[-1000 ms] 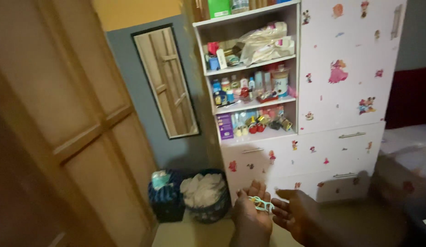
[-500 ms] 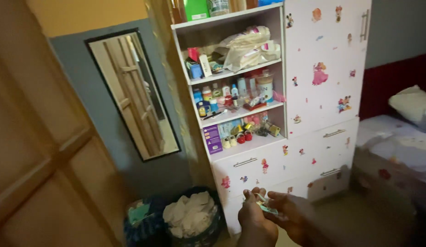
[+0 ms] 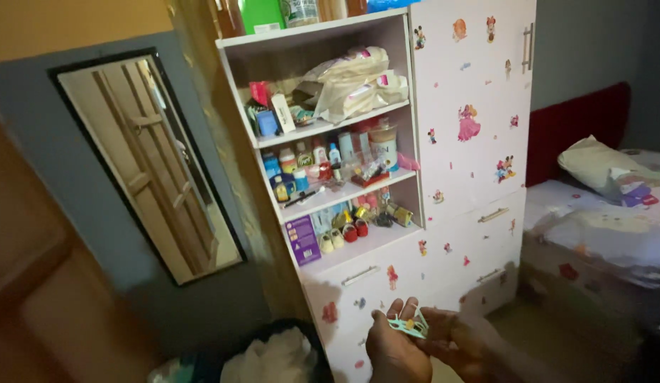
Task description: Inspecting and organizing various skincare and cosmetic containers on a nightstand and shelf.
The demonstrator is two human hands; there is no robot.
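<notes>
My left hand [image 3: 395,347] and my right hand [image 3: 454,344] meet low in the view, in front of a white cupboard. Between their fingers they hold a small bunch of pale green and yellow plastic clips [image 3: 408,325]. The left hand's fingers curl up around the clips from the left, and the right hand's fingertips touch them from the right. Both wrists run off the bottom edge.
The white cupboard [image 3: 472,85] has cartoon stickers, drawers [image 3: 429,248] and open shelves [image 3: 330,195] crowded with bottles and small shoes. A mirror [image 3: 142,163] leans on the grey wall. A basket of white cloth [image 3: 270,358] stands below. A bed with a pillow [image 3: 599,206] lies right.
The view has swung rightward, so the cupboard and mirror shifted left and the bed came in. My hands came together on the clips, which first lay in my left palm.
</notes>
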